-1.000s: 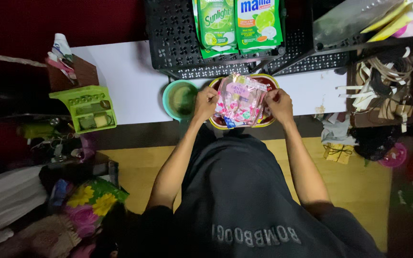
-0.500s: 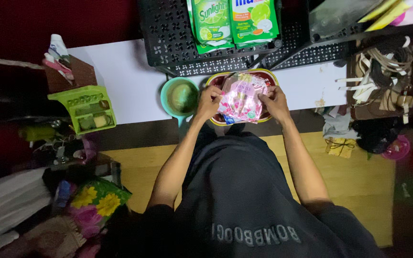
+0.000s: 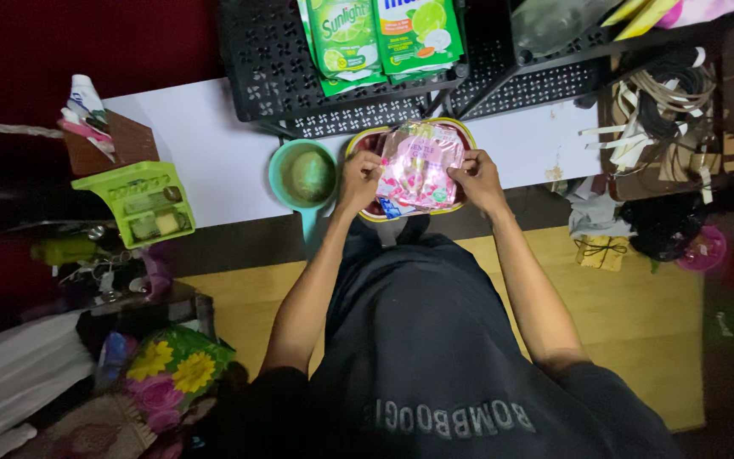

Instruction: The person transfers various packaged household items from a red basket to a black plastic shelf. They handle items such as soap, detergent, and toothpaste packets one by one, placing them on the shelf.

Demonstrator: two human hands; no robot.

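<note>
Pink packet [image 3: 420,164] pinched at its side edges by left hand [image 3: 358,178] and right hand [image 3: 474,177], fingers closed on it, held just above yellow-rimmed bowl [image 3: 460,129], green cup [image 3: 307,176] beside.

Person's wearing a dark charcoal short-sleeve tee, loose fit, with pale block lettering printed across the chest. Sleeves stop above the elbows, so both forearms are bare. Hands [image 3: 418,174] are bare too, no gloves, rings or watch showing.

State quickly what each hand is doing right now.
Left hand: closed on the pink packet's left edge.
Right hand: closed on its right edge.
</note>
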